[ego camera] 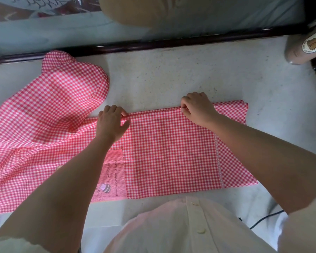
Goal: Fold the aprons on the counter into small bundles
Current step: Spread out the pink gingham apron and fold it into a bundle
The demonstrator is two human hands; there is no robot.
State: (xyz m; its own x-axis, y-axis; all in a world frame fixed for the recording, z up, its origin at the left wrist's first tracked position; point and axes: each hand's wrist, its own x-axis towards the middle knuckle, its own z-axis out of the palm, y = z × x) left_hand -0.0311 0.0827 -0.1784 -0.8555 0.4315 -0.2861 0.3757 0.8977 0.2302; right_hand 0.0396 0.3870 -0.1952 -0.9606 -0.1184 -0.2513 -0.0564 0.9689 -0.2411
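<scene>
Your red-and-white gingham apron (171,152) lies on the bench (171,73), smooth right of its striped pocket (115,172), rumpled left of it; your left hand (111,122) and right hand (198,108) pinch the fold beyond it.

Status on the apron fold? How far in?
Early. Done: the right part of the gingham apron lies flat with a straight far edge. In hand: left hand and right hand pinch that edge. Left: the rumpled left portion is unfolded; no bundle yet.
</scene>
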